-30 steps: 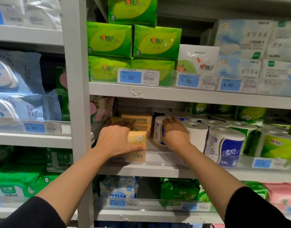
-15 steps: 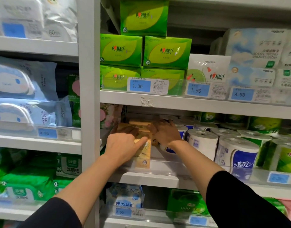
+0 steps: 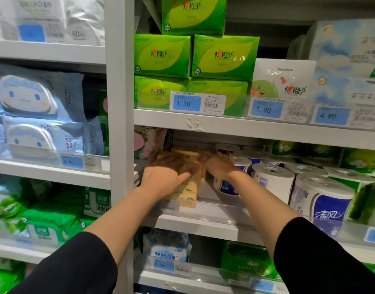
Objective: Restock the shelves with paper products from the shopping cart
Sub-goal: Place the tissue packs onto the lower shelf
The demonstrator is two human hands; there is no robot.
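At the centre of the frame, yellow-tan plastic-wrapped tissue packs on the white middle shelf are clasped between the left hand and right hand, seemingly to be squared beside the white toilet rolls.

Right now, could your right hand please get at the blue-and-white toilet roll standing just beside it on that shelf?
Probably yes. The right hand is already next to the blue-and-white toilet roll, with nothing between them. It is busy against the yellow tissue packs, so it would have to leave those first.
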